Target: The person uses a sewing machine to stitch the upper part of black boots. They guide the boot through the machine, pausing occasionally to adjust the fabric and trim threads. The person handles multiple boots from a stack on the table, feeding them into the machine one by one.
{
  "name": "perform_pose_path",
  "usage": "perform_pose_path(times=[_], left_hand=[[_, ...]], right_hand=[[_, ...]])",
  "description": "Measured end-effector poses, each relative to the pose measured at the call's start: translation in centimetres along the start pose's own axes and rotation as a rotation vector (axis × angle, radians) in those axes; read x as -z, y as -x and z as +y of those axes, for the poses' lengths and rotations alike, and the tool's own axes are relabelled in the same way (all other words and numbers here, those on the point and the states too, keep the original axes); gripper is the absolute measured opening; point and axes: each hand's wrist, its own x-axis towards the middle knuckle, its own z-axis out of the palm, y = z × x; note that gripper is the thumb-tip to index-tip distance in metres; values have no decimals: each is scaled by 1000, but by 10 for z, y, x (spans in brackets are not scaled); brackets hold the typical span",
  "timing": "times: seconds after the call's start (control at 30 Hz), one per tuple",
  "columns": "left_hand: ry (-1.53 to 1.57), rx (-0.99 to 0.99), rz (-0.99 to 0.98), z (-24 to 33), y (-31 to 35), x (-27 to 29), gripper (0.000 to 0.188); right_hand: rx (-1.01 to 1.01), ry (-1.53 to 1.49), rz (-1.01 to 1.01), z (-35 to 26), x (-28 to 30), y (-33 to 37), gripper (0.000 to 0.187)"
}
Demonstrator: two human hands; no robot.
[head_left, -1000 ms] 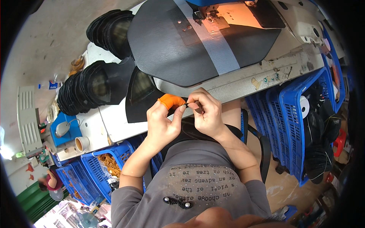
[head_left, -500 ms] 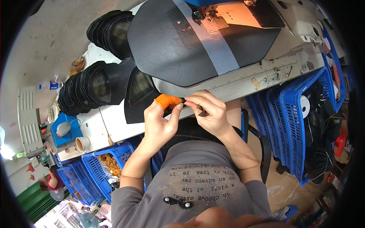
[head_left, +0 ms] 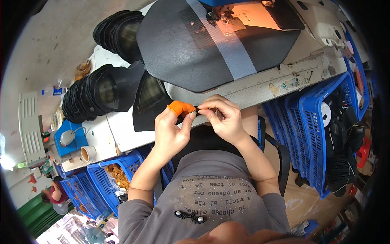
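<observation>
My left hand [head_left: 172, 128], with orange covers on its fingers, pinches the edge of a black cut piece [head_left: 140, 118]. The piece looks like a shoe upper with a curved, greenish plaid area, and it lies partly on the table edge. Right beside it, my right hand [head_left: 223, 118] has thumb and forefinger pressed together against a small dark bit [head_left: 197, 109] between the two hands. What that bit is stays too small to tell. Behind the hands, a black padded board [head_left: 174, 53] with a grey tape strip lies under the sewing machine [head_left: 227, 20].
Fanned stacks of similar black pieces [head_left: 83, 97] lie at the left, with another stack [head_left: 118, 36] behind. A tape roll [head_left: 88, 153] stands at the table's front left. Blue baskets [head_left: 302, 134] flank me at right, others [head_left: 99, 179] at left. A person [head_left: 57, 193] is far left.
My right fingers have curled and shifted slightly, and a dark end that showed below them is now out of sight. The left hand and the black piece have barely moved.
</observation>
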Motion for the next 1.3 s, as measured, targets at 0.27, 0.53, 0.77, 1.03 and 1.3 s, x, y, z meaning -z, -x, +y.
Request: perform_pose_path(times=[0.27,0.53,0.77,1.03,1.3], left_hand=[[-55,-25,-13,0,1,0,9],[-23,69,-36,1,1,-1,10],[25,141,14,-1,2,-1,11],[27,89,53,-3,3,-3,11],[33,27,64,-6,6,-7,8]], right_hand=[[156,208,-69,-4,5,-2,34],[9,91,-52,0,2,-1,23],[-43,47,13,-3,-1,3,16],[152,230,52,2,-7,1,27],[113,231,60,3,-11,4,32]])
